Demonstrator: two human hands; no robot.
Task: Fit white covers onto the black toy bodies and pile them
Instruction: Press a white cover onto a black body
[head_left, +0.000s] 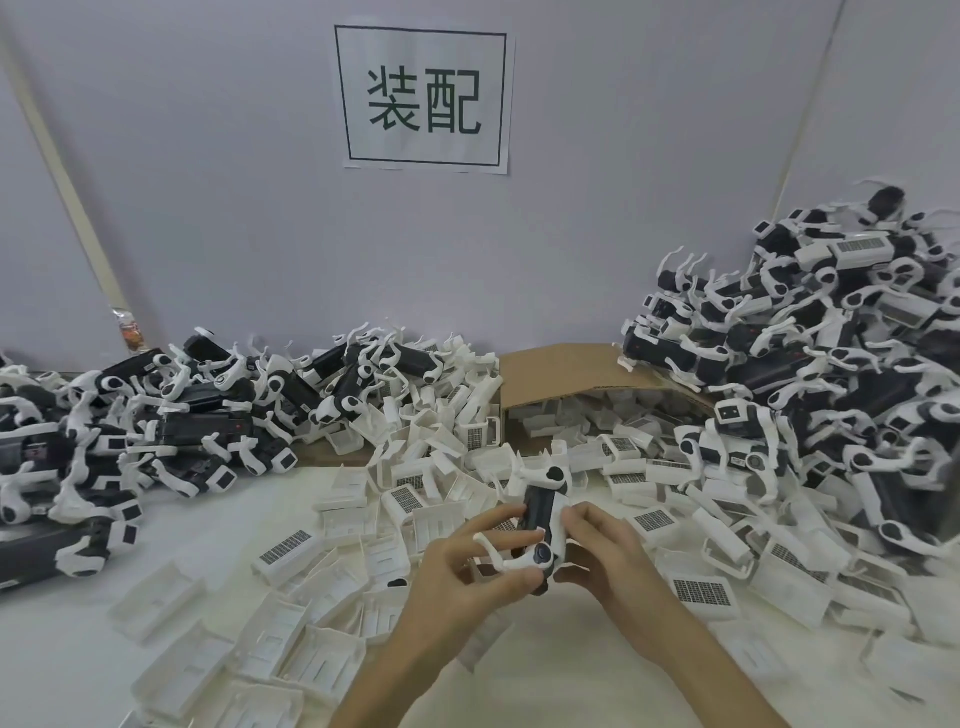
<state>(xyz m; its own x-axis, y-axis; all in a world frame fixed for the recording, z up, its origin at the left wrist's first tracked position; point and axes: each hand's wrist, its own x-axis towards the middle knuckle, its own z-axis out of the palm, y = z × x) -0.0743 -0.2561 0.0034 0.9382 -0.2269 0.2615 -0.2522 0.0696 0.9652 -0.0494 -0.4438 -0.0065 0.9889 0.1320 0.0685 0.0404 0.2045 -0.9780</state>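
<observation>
Nearest to us, the left hand (467, 566) and the right hand (602, 545) hold one toy body (537, 506) between them, just above the table (62, 649); the left fingers are curled round its near end, with the thumb under a thin white leg; the right fingers are bent against a white piece on its side. We judge that this is the fitting step; we cannot tell whether that white piece is a cover already pressed home. The next move probably asks for an even squeeze from both sides, with care for the thin legs, and then placing the toy on a heap.

The toy body is a long black block of smooth hard plastic, with curved white legs and round black joints. Around the hands lie many loose covers (288, 548); they are white, box-like shells, some showing a dark grid, others their hollow inside.

Farther back an open cardboard box (561, 374) spills more covers; the left heap (156, 415) seems mostly bare black bodies; the taller right heap (831, 389) shows several with white tops, so we think finished ones go there. Behind, a paper sign (423, 98) hangs on the pale wall (208, 208).
</observation>
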